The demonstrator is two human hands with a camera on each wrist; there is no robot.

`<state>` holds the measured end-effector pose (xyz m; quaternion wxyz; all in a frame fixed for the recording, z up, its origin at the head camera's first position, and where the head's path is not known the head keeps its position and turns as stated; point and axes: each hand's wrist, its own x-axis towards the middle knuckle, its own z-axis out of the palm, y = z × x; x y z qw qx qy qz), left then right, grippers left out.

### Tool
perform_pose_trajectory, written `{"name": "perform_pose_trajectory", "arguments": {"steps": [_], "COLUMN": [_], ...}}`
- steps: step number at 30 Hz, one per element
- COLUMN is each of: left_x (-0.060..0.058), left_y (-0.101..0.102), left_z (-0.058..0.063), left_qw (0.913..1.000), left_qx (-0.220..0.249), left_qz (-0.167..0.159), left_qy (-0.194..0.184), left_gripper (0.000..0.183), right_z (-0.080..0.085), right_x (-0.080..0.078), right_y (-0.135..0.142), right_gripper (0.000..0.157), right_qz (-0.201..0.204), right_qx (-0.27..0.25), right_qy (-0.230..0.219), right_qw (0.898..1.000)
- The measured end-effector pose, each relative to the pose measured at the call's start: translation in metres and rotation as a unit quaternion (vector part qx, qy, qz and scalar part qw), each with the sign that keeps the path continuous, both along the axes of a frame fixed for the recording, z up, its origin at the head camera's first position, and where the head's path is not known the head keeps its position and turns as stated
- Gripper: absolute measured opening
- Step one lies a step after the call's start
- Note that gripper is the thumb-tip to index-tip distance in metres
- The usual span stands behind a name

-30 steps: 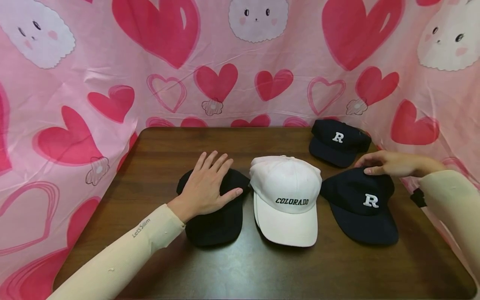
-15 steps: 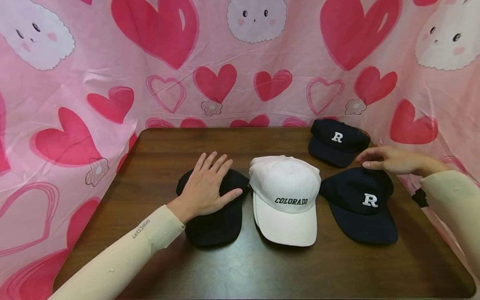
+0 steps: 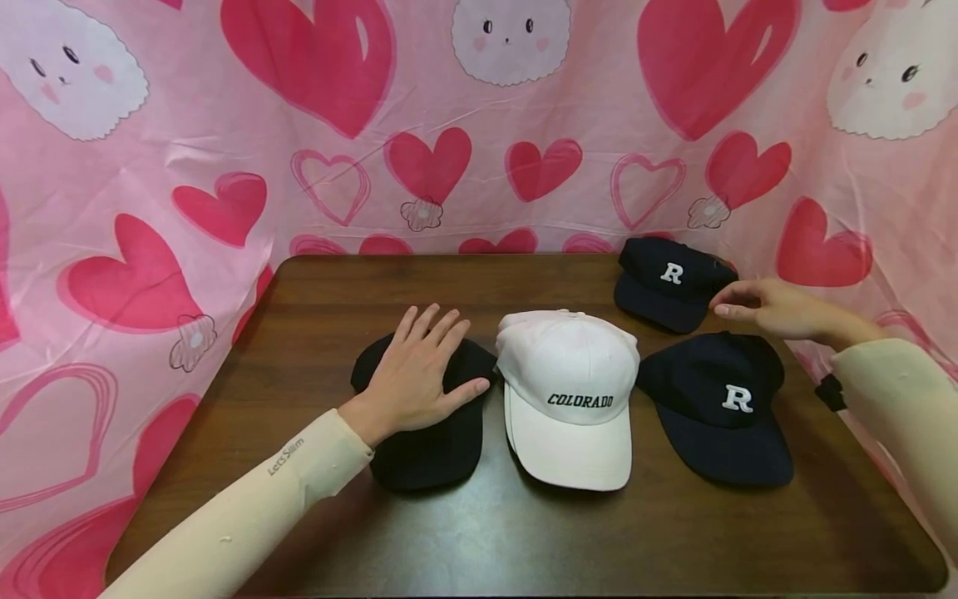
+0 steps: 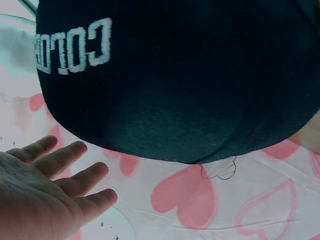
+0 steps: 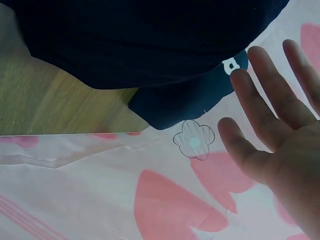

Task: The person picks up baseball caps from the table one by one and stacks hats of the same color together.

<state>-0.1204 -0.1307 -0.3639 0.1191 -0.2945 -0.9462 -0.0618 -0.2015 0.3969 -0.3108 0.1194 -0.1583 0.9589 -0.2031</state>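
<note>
My left hand, fingers spread, is over a black cap at left in the head view. White letters mark that cap's front in the left wrist view, where a gap shows between fingertips and cap. Right of it sits a white cap reading COLORADO, with another brim edge just visible beneath. Above and behind a navy cap with a white R, my right hand holds nothing, its fingers loosely bent. Its fingertips are close to a second navy R cap; contact cannot be told.
All the caps are on a brown wooden table. A pink heart-patterned cloth hangs behind and along both sides. The rear navy cap is at the table's back right corner, close to the cloth.
My right hand has lifted off the front navy cap and moved slightly back, toward the rear one. The left hand has shifted a little to the right. The caps stay in place.
</note>
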Motion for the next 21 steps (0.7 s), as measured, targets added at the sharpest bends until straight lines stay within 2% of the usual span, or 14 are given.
{"name": "perform_pose_trajectory", "arguments": {"steps": [15, 21], "left_x": [0.004, 0.005], "left_y": [0.026, 0.036], "left_z": [0.009, 0.01], "left_qw": [0.9989, 0.9982], "left_qx": [0.023, 0.021], "left_qz": [-0.041, -0.056], "left_qy": [-0.006, 0.005], "left_gripper": [0.085, 0.086], "right_z": [0.001, 0.0], "right_x": [-0.005, -0.012], "right_y": [-0.008, -0.011], "right_gripper": [0.043, 0.044], "right_qz": [-0.02, -0.03], "right_qx": [-0.009, -0.008], "right_qy": [0.015, 0.029], "right_qw": [1.0, 0.999]}}
